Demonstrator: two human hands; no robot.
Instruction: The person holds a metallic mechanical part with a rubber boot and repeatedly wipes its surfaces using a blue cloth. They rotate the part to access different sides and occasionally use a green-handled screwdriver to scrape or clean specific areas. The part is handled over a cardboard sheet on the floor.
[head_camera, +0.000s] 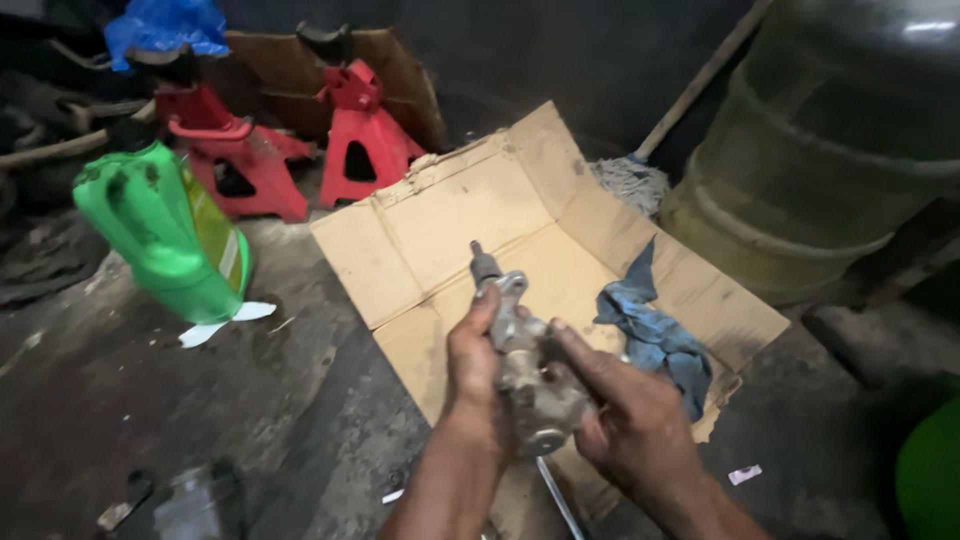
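two grease-darkened hands grip a grimy metal car part (525, 375) low in the frame, above a flattened cardboard sheet (420, 240). the left hand (473, 365) wraps its side at nine o'clock, thumb up along the casting; the right hand (625, 415) clasps it from three o'clock, fingers curled over the body. the part's short shaft points toward twelve o'clock. just beyond the right hand, at two o'clock, a crumpled blue rag (655, 335) lies on the cardboard. farther out at ten o'clock a green plastic jug (165, 230) stands on the dirty concrete floor (200, 400). behind it, toward eleven o'clock, two red jack stands (300, 145) sit. at two o'clock a mop (630, 180) leans near a large dark drum (830, 150).
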